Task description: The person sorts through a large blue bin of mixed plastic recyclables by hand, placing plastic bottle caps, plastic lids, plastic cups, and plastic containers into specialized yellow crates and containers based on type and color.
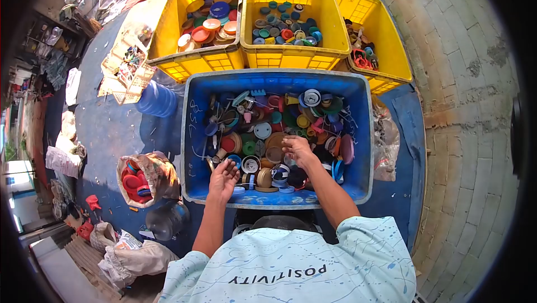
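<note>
A large blue crate (362,135) in front of me holds a jumble of plastic lids and caps in many colours. My left hand (224,179) is over its near left part, palm partly turned up, fingers loosely bent and apart, with nothing visible in it. Beside it lie a blue ring-shaped cap (234,161) and a white round lid (251,164). Over the middle of the pile, my right hand (298,151) has its fingers loosely curved and apart. A brownish round lid (274,154) is just beside its fingertips; no held item shows.
Three yellow crates stand behind: the left crate (162,34) with large lids, the middle crate (296,51) and right crate (386,37) with smaller caps. At left are a blue water jug (157,100), a basket (127,82) and a sack of red caps (162,175). A block wall (464,107) runs at right.
</note>
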A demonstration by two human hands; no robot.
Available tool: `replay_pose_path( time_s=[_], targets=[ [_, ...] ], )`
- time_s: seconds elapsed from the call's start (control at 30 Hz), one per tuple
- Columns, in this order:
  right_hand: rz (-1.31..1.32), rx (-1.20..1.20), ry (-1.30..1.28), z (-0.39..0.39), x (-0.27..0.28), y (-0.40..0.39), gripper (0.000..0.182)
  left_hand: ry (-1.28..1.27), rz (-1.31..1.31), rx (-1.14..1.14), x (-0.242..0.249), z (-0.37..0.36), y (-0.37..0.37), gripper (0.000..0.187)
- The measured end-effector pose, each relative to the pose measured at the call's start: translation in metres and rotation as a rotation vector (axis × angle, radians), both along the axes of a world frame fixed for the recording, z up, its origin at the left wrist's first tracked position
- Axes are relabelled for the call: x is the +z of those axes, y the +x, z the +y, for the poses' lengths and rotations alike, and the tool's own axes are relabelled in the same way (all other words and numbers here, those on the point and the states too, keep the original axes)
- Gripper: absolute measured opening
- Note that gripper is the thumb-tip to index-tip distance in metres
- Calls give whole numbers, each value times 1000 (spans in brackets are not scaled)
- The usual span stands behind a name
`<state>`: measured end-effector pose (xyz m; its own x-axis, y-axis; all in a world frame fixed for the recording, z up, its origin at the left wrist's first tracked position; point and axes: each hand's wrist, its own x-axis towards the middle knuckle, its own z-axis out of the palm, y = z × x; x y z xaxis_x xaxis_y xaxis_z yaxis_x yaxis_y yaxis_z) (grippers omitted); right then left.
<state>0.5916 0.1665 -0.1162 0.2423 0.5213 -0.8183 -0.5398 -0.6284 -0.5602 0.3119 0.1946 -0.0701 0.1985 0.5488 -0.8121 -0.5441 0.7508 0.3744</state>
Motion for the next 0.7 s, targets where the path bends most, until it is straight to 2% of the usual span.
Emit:
replay_pose_path(
  time_s=[0.07,0.2,0.33,0.43,0.7],
  targets=[
    [-54,-42,-69,20,-39,-3,15,25,-6,64,8,-11,5,13],
    [33,-223,-18,50,-108,-11,11,42,36,203,39,-38,15,11],
    [-34,-261,-21,73,-123,-22,12,73,82,266,49,-67,8,11],
    [-19,-357,-123,86,-123,-26,12,64,91,283,51,-74,6,11],
    [82,-667,-224,119,-135,-32,17,95,71,234,49,-50,13,10]
  ],
)
